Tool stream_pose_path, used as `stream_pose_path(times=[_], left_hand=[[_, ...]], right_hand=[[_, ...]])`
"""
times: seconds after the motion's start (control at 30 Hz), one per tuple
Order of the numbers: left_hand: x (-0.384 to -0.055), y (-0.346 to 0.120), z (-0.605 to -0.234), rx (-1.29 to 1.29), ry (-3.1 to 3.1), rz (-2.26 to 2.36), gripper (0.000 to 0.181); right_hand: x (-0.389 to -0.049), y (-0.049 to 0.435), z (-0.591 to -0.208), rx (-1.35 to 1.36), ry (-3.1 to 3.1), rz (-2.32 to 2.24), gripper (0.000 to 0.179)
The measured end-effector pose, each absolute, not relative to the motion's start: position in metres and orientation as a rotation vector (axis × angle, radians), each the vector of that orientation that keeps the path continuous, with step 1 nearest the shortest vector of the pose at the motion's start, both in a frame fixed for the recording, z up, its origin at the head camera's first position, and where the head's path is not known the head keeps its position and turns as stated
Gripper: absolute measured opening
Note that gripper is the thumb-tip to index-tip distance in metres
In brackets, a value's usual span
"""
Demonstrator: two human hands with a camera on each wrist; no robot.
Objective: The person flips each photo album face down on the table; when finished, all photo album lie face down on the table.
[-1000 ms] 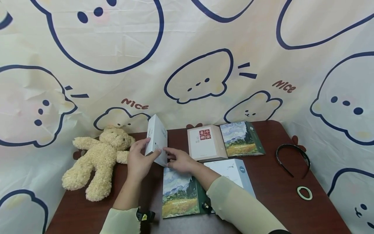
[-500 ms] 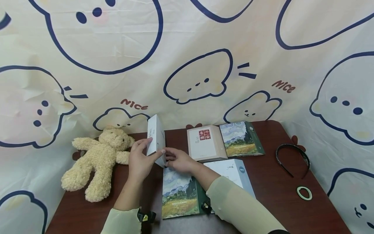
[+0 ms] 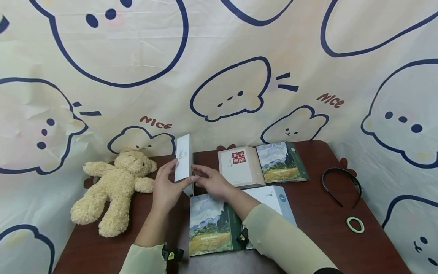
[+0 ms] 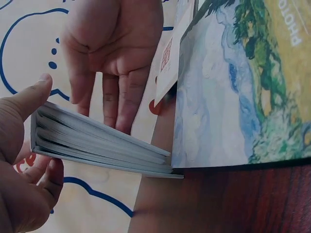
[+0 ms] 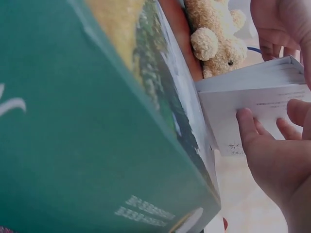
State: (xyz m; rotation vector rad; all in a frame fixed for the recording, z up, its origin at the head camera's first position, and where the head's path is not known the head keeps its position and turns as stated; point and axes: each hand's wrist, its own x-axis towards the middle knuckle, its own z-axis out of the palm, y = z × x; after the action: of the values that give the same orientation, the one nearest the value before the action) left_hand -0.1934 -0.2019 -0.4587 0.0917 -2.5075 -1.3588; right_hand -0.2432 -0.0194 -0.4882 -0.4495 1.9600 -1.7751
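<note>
A thick white album [image 3: 183, 158] stands on end on the table, its spine toward me. My left hand [image 3: 167, 188] grips it around the spine, thumb on one cover and fingers on the other, as the left wrist view shows along its page edges [image 4: 97, 141]. My right hand [image 3: 213, 182] lies against the right-hand cover, fingers fairly straight; in the right wrist view its fingertips touch that white cover [image 5: 221, 111]. Just in front of the album, a photo album with a painted landscape [image 3: 210, 228] and green spine lies flat, partly under my right wrist.
A cream teddy bear [image 3: 118, 190] lies to the left. Behind on the right are a book with red characters [image 3: 237, 171] and another landscape album [image 3: 280, 163]. A pale blue box-like book [image 3: 267, 198] sits under my right forearm. Far right are a black headband [image 3: 325, 186] and a green ring [image 3: 355, 225].
The white album has turned, so its spine faces me more squarely and less of its right cover shows. Both hands have kept their places on it and turned slightly with it.
</note>
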Motion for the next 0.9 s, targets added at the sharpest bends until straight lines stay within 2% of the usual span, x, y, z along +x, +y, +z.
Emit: stream_pose_path(times=[0.9], left_hand=[[-0.195, -0.19, -0.479, 0.132, -2.539, -1.645, 0.096]], right_hand=[[-0.248, -0.002, -0.476, -0.386, 1.917, -1.912, 0.049]])
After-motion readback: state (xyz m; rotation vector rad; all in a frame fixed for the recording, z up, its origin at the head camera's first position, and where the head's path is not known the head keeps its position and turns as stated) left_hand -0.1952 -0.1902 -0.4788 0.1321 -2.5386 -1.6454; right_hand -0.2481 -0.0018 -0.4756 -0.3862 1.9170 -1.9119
